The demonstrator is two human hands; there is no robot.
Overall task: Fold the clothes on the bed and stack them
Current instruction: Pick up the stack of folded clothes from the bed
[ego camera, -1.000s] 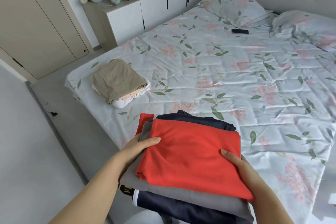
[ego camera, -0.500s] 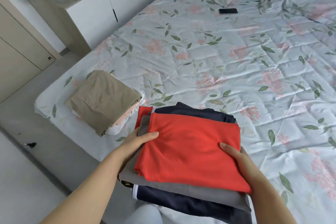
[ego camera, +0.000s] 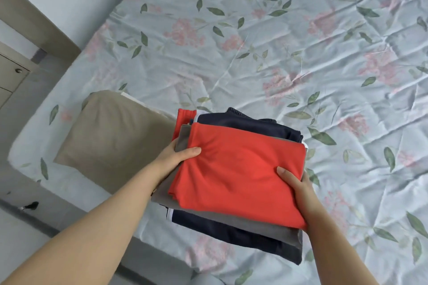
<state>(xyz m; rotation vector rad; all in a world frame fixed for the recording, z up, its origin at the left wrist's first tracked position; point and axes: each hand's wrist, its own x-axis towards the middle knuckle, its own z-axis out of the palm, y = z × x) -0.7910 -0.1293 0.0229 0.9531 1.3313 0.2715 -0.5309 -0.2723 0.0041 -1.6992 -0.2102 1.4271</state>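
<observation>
- Left hand (ego camera: 178, 157): clasped on the left edge of a carried pile, thumb on top of the red cloth, fingers hidden beneath.
- Right hand (ego camera: 298, 190): clasped on the right edge in the same way, thumb on top, fingers out of sight under the layers.
- Carried pile (ego camera: 234, 183): one, held between both hands above the near edge of the bed; long axis runs from near right to far left.
- Layers counted in it: red top piece (ego camera: 240, 169), one; grey piece (ego camera: 259, 222) under it, one; dark navy garments (ego camera: 240, 238) at the bottom and far edge, number not clear; a second red item (ego camera: 185, 115) showing at the far left corner, one.
- Tan stack (ego camera: 113, 136): one, folded, resting on the bed's left corner, white cloth peeking from under it; it lies just left of the carried pile, nearer the left hand.
- Judgement: setting the pile on or beside the tan stack calls for a short move leftward and down.
- Bed (ego camera: 301, 53): one, floral sheet, creased.
</observation>
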